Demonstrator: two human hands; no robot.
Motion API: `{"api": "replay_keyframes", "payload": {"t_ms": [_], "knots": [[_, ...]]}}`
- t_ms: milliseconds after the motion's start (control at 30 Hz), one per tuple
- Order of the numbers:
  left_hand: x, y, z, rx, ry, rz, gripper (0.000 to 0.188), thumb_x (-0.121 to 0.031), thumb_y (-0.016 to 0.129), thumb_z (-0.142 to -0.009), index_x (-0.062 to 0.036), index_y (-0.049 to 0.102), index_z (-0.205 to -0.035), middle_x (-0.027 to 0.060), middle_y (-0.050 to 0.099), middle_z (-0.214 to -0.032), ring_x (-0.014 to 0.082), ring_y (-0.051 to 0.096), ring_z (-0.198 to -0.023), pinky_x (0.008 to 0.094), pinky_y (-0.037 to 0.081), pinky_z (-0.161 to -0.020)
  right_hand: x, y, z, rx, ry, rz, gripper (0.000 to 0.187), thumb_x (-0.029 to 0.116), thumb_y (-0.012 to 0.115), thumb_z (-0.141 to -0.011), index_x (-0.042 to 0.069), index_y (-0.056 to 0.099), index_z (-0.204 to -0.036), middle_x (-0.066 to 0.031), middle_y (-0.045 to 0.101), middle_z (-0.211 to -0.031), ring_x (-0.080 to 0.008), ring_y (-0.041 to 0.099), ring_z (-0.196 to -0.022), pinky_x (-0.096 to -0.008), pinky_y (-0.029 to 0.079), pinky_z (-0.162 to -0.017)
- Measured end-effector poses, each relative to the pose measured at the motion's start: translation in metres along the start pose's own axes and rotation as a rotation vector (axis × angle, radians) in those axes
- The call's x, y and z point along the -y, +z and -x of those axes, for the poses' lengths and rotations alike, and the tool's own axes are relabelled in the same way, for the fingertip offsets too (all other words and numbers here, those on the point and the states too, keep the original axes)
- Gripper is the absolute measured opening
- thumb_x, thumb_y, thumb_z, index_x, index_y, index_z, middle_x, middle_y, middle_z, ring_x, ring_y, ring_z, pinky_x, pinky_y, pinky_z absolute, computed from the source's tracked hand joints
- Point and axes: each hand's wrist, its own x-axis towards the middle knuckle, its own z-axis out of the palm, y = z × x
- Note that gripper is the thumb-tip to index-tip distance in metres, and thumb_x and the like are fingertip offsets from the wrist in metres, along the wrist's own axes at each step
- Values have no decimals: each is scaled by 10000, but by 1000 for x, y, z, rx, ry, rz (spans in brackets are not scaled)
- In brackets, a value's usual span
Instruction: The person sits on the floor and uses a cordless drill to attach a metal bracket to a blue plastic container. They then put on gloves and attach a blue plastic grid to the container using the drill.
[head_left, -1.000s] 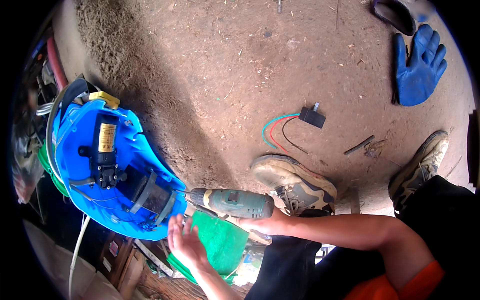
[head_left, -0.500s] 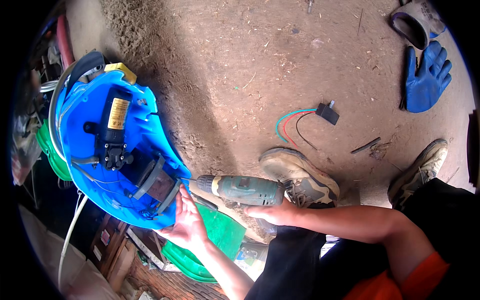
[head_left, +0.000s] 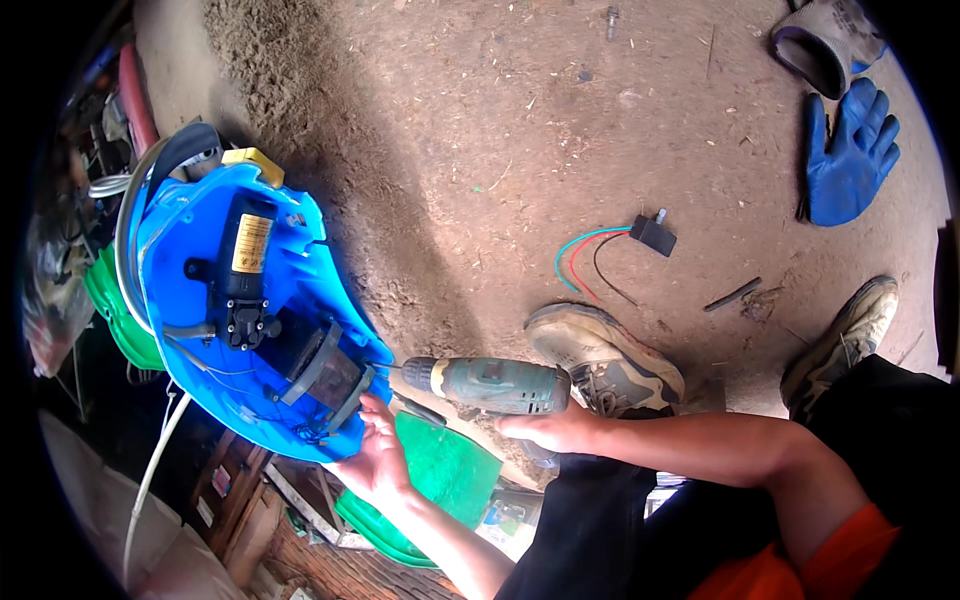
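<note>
Right hand: is clasping the drill firmly.
Left hand: is touching the blue shell; grip closure cannot be told.
Bit: is pointing toward the blue shell.

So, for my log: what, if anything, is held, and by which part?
Right hand: the drill, by its handle. Left hand: at the rim of the blue shell; grip unclear.

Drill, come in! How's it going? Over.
Right grip: holding drill. Left grip: at blue shell's edge. Bit by shell rim; left fingers close below.
</note>
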Motion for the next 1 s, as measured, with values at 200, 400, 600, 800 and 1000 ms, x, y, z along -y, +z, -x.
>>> {"api": "replay_keyframes", "payload": {"t_ms": [200,400,600,800,1000], "knots": [[15,12,-4,-23,16,37,969,-329,784,-832,6,196,-1526,268,226,-1554,525,305,-1373,564,418,-1082,-8,-1,-3,0,-28,27,332,145,715,-872,1,677,-1169,-73,732,-1045,-120,640,-926,-316,513,-862],[11,3,-13,91,37,1,1170,-343,811,-795,35,-4,-1544,273,45,-1606,504,135,-1466,595,305,-1164,-5,-1,-3,1,-69,34,338,136,714,-865,-4,677,-1170,-75,733,-1044,-121,644,-920,-317,517,-858],[24,4,-16,81,65,73,1102,-376,771,-821,-1,46,-1561,227,67,-1624,507,115,-1461,610,272,-1169,-7,-1,-4,-15,-26,-1,347,122,726,-856,-2,676,-1177,-72,730,-1045,-125,643,-933,-319,518,-871],[29,8,-18,40,139,-52,1003,-364,762,-815,-34,174,-1559,211,158,-1611,472,213,-1415,479,415,-951,-4,-1,-4,5,-5,-45,356,115,738,-853,7,676,-1186,-70,724,-1073,-130,640,-960,-323,515,-886],[21,1,-22,110,104,-132,866,-384,716,-847,-100,289,-1544,191,254,-1586,460,260,-1376,402,417,-831,-17,5,-3,14,-89,-78,358,86,733,-861,31,621,-1196,-66,703,-1091,-131,639,-963,-313,508,-878]]}}
